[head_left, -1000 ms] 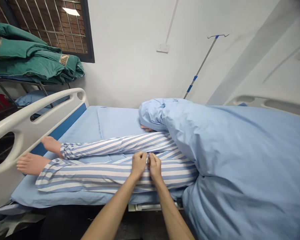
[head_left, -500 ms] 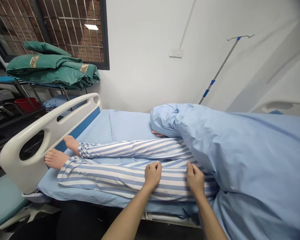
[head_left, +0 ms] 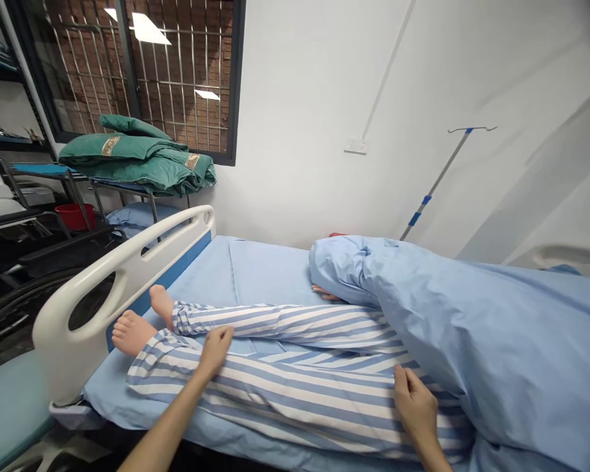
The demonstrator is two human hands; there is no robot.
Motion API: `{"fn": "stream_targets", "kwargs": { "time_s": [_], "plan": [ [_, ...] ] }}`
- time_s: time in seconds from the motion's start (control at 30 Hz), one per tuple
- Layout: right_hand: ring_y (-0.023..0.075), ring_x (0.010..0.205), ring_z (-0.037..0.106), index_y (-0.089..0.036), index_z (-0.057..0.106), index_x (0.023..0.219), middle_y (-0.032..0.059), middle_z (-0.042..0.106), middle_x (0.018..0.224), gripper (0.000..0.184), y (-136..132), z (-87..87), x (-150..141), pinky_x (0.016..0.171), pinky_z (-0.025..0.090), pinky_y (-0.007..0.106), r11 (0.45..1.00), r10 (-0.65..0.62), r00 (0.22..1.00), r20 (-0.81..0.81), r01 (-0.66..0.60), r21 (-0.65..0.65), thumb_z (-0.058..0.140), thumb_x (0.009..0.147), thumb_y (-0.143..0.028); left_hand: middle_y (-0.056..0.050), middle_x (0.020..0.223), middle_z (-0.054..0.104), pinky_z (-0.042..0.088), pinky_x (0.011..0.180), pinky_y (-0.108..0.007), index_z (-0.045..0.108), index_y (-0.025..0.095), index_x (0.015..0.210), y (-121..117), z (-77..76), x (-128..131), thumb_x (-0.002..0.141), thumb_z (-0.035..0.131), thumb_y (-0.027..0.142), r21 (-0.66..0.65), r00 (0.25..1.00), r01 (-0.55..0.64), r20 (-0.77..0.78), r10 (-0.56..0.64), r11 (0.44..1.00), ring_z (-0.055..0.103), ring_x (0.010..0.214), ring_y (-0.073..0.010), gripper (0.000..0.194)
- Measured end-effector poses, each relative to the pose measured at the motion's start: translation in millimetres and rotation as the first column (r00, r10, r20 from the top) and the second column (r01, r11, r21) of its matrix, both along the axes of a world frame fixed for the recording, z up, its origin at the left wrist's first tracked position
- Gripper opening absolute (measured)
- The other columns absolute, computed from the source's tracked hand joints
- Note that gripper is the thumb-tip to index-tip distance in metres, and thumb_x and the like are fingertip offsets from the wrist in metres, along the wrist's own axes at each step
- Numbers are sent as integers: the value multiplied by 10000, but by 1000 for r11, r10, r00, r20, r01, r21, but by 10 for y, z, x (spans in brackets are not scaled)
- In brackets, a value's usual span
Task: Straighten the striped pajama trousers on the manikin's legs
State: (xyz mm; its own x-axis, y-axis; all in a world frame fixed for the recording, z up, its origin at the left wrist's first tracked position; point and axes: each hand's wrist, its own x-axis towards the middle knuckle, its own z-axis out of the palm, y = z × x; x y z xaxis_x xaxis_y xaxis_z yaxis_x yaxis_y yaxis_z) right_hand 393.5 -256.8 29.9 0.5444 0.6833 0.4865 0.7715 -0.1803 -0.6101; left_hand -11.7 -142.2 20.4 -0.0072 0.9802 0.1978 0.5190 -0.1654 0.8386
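The left hand (head_left: 215,351), fingers bunched, lies on the shin of the blue-and-white striped cotton trouser leg (head_left: 295,400), though any pinch can't be told; the right hand (head_left: 415,410), fingers slightly spread, rests on its thigh. The pale blue quilt (head_left: 476,347) covers down to the thighs, leaving shins and bare feet (head_left: 132,333) uncovered.

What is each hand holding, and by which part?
The left hand lies at the shin of the striped trousers, the right hand at the thigh; whether either grips the cloth cannot be told.
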Motion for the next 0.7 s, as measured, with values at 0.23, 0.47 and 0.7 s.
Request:
{"fn": "stream_targets", "kwargs": {
  "time_s": [0.23, 0.47, 0.7],
  "plan": [
    [204, 436, 416, -252, 417, 467, 41, 482, 463, 348, 73, 76, -6, 455, 296, 300, 977, -40, 998, 56, 51, -207, 399, 697, -511, 5, 624, 570, 267, 584, -223, 503, 182, 605, 84, -100, -765, 816, 332, 363, -49, 928, -199, -332, 171, 979, 505, 657, -127, 326],
    [193, 442, 469, -243, 409, 508, 4, 488, 452, 314, 832, -19, -972, 473, 324, 292, 902, 333, 943, 12, -315, -296, 431, 691, -498, -22, 681, 612, 289, 612, -234, 560, 199, 688, 36, -156, -643, 823, 353, 323, -33, 851, -281, -470, 233, 959, 559, 707, -147, 277],
    [185, 785, 537, -195, 536, 880, 42, 594, 819, 203, 1780, 60, -3545, 711, 400, 286, 526, 847, 529, 56, -817, -236, 498, 689, -253, -38, 767, 613, 379, 733, -257, 521, 194, 758, 142, -118, -799, 833, 338, 294, -39, 919, -386, -109, 380, 922, 568, 793, -156, 221]
  ]
}}
